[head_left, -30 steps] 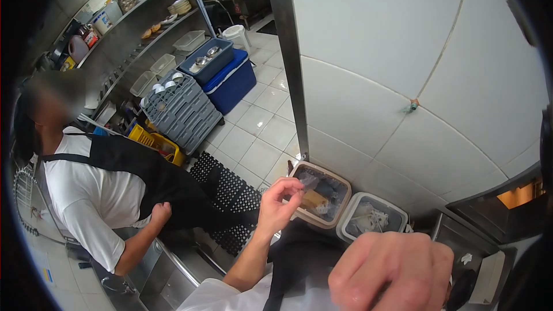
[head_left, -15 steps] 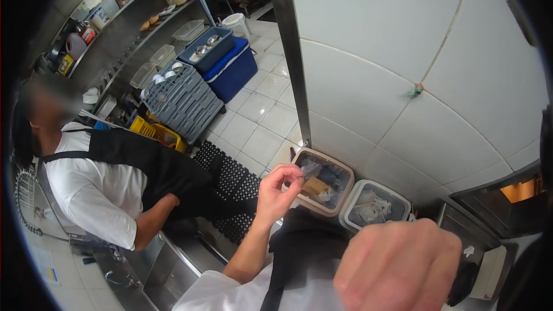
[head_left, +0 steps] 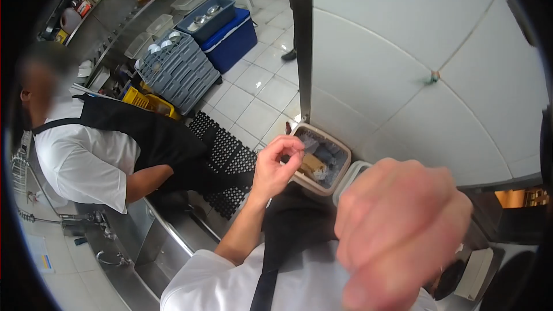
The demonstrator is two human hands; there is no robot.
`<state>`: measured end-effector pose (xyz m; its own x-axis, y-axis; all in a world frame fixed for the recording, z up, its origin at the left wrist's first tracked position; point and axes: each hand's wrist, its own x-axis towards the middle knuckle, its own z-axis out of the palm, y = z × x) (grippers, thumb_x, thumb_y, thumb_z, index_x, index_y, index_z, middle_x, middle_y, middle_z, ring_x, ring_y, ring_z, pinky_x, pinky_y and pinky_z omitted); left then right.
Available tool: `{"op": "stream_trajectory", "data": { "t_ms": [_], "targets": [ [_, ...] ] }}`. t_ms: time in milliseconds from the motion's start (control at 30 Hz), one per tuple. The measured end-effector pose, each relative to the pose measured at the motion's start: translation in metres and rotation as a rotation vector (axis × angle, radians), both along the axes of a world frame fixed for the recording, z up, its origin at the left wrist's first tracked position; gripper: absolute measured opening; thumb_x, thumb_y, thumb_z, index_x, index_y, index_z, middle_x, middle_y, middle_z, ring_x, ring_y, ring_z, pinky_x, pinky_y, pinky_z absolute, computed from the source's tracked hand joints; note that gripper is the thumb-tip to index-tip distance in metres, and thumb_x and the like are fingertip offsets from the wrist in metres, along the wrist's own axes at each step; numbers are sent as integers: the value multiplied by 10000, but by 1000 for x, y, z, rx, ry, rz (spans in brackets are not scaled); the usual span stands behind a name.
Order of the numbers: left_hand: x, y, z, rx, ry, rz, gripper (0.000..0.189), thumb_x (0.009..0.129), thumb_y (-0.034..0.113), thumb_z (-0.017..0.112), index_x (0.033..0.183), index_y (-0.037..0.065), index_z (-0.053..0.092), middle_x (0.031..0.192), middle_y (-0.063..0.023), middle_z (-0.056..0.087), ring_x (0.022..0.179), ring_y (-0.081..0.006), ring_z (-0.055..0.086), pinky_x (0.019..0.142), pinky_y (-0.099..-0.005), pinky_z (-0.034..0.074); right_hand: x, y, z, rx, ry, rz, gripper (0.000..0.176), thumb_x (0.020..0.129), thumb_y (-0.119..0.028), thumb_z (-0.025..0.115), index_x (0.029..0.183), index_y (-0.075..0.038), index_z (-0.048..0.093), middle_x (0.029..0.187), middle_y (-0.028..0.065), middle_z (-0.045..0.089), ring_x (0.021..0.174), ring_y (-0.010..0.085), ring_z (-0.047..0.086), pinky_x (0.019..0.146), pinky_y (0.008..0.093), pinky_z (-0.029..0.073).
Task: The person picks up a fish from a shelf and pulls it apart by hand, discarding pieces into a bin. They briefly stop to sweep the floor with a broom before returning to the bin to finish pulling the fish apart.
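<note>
My left hand (head_left: 277,164), its thumb and index finger brought together in a pinch, is over the near edge of a beige bin (head_left: 348,158). Whatever the pinch holds is too small to make out. Inside the bin are clear plastic and a brown piece (head_left: 311,167). Large and close to the camera, my right hand (head_left: 403,224) is closed in a fist, knuckles up, to the right of the bin. Its palm side is hidden. It covers most of a white-rimmed container (head_left: 352,179).
At the left stands a person in a black apron (head_left: 138,138), beside a steel sink (head_left: 135,227). Behind are a grey crate stack (head_left: 184,75), a blue box (head_left: 233,40) and a black floor mat (head_left: 216,144). A foot (head_left: 289,55) shows at the doorway edge. White tiled wall rises at right.
The view has shifted. My right fist appears higher and larger, now hiding most of the white-rimmed container. My left hand keeps its pinch, slightly higher in view. A foot has appeared at the doorway.
</note>
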<state>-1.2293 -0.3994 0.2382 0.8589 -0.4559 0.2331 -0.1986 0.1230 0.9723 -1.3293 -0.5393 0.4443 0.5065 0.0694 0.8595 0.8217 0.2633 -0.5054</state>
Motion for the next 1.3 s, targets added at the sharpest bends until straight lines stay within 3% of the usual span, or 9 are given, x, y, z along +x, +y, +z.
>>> {"op": "stream_trajectory", "data": {
  "t_ms": [233, 533, 667, 867, 967, 1033, 1100, 1133, 1300],
  "targets": [
    [44, 70, -15, 112, 16, 153, 124, 846, -20, 650, 969, -12, 651, 933, -59, 633, 802, -106, 599, 739, -242, 490, 44, -29, -92, -121, 834, -222, 111, 832, -33, 644, 913, 3, 710, 726, 47, 617, 580, 105, 543, 529, 255, 430],
    [108, 154, -50, 176, 144, 305, 121, 830, -3, 665, 951, -8, 674, 798, -20, 663, 713, -72, 602, 658, -218, 492, 88, -55, -517, -366, 1518, -839, 214, 743, -226, 802, 757, -28, 721, 673, 50, 667, 576, 120, 586, 512, 305, 471],
    [131, 148, -51, 115, 233, 196, 126, 849, -45, 643, 971, -19, 654, 872, -56, 693, 810, -107, 660, 734, -236, 529, 102, -38, -528, -493, 1426, -1058, 94, 807, -107, 671, 795, -17, 696, 674, 79, 659, 587, 170, 636, 500, 327, 488],
    [154, 140, -48, 179, 79, 216, 146, 828, 7, 644, 970, 3, 679, 840, -61, 703, 769, -109, 662, 707, -248, 531, 92, -15, -497, 9, 1834, -501, 77, 831, -52, 632, 898, -30, 662, 695, 68, 627, 546, 157, 592, 487, 300, 501],
    [151, 140, -59, 199, 181, 114, 137, 835, 24, 646, 969, 11, 675, 891, -64, 711, 804, -120, 675, 734, -263, 541, 82, -2, -483, -389, 1803, -517, 185, 829, -124, 695, 992, -37, 685, 746, 83, 668, 632, 169, 645, 559, 353, 541],
    [152, 129, -57, 219, 23, 121, 109, 849, 47, 666, 956, 23, 670, 883, -51, 688, 812, -106, 631, 740, -267, 523, 66, -13, -584, -759, 931, -901, 263, 911, -282, 584, 933, -54, 712, 815, 113, 717, 722, 289, 678, 667, 395, 549],
    [143, 121, -47, 236, 8, 93, 103, 869, -4, 625, 966, 5, 657, 859, -31, 671, 797, -98, 609, 733, -265, 510, 48, -13, -556, -897, 1474, -521, 213, 866, -226, 578, 858, -48, 693, 761, 101, 703, 658, 285, 649, 619, 404, 528],
    [136, 113, -45, 96, 117, 61, 92, 881, -7, 625, 969, -2, 654, 862, -25, 670, 789, -76, 595, 714, -239, 493, 41, -2, -506, -421, 1708, -455, 132, 813, -136, 588, 828, -39, 676, 720, 73, 676, 634, 199, 634, 591, 356, 513],
    [130, 81, -69, -19, 280, 14, 101, 896, 1, 648, 996, -8, 653, 886, -23, 677, 770, -68, 602, 705, -199, 469, 16, -23, -503, -234, 1714, -615, 84, 828, -74, 596, 889, -32, 636, 670, 24, 607, 581, 122, 580, 524, 279, 468]
  ]
}}
